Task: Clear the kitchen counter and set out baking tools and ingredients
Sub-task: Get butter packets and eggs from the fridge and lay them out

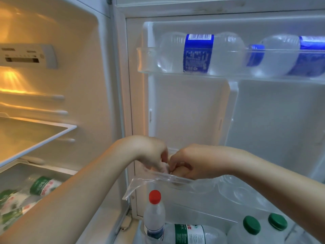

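**Mia:** What are the two hands doing?

**Ben:** The left hand (151, 154) and the right hand (190, 164) are meeting partway down the inside of the open fridge door (193, 111). Both are curling their fingers and pinching the top of a clear bag (140, 184).

**Mia:** What is sitting in the bag?

**Ben:** I cannot tell. The fingers are hiding it. Something pale brown is peeking out under the right fingers.

**Mia:** Where is the bag hanging?

**Ben:** One corner is drooping down just above a red-cap bottle (154, 213).

**Mia:** What else is showing?

**Ben:** Blue-label bottles (198, 53) are lying on the top door shelf (146, 57), and the picture's edge is cutting one off. Two green caps (251, 225) are poking up at the bottom. Blurry green-label bottles (44, 185) are lying in the drawer on the left.
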### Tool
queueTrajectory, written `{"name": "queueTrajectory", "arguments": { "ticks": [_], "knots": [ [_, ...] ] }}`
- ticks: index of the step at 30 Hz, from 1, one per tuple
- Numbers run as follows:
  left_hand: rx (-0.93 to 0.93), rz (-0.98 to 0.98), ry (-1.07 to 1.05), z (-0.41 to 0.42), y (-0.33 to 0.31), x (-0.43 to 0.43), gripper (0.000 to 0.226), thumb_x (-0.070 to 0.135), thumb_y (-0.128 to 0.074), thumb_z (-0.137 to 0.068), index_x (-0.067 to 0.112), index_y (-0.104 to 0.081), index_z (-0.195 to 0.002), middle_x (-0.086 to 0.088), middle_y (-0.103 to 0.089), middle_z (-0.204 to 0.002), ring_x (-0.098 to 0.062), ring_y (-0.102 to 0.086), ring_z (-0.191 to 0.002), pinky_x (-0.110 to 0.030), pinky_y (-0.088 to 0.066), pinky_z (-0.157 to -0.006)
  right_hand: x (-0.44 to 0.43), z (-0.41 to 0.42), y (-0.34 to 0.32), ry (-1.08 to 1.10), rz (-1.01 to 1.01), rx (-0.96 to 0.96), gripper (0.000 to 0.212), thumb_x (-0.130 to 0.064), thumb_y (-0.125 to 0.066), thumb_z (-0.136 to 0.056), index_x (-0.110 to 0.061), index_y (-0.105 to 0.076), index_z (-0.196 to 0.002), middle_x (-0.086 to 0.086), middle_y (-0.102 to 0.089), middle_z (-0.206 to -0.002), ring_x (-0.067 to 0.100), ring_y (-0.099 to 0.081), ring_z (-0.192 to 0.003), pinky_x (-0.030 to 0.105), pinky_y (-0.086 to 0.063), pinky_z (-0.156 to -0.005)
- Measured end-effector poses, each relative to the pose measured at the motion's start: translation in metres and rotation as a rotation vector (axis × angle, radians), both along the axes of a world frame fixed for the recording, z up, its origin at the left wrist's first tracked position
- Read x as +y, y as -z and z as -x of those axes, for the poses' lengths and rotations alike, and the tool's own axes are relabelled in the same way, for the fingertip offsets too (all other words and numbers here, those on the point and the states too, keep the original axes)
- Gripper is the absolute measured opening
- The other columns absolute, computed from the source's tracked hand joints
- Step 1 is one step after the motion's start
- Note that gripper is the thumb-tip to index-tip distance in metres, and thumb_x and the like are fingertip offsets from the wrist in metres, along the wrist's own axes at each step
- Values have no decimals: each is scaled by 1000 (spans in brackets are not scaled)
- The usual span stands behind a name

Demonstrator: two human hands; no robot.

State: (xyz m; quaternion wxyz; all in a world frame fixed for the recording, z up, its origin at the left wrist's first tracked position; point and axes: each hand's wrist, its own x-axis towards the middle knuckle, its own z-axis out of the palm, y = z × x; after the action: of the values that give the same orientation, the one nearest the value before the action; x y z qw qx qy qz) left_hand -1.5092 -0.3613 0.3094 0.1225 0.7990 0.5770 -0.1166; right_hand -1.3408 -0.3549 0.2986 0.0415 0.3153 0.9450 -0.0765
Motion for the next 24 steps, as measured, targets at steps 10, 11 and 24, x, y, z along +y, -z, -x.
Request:
{"name": "queueTrajectory", "arguments": {
  "ticks": [10,11,24],
  "knots": [
    [-19,107,51,4,-4,4,28,34,-59,-88,19,-63,-111,-4,-68,-101,-12,-58,-70,-27,-48,-68,8,-5,9,-98,-62,-7,8,-27,-51,-93,-30,-55,-99,-13,-51,-76,10,-45,-62,25,-35,-63],
    [-44,98,49,6,-3,4,28,33,-58,-87,18,-64,-109,-5,-69,-100,-14,-59,-73,-30,-50,-69,8,-7,8,-113,-69,-3,14,-24,-51,-92,-31,-56,-103,-15,-51,-80,11,-44,-65,23,-35,-63],
    [-778,-196,-107,33,25,-16,22,28,-55,-92,27,-54,-114,1,-69,-91,-11,-65,-71,-32,-55,-73,2,-32,9,-13,-138,353,40,-13,-62,-76,-29,-45,-109,-17,-47,-89,4,-47,-78,18,-40,-66]
  ]
}}
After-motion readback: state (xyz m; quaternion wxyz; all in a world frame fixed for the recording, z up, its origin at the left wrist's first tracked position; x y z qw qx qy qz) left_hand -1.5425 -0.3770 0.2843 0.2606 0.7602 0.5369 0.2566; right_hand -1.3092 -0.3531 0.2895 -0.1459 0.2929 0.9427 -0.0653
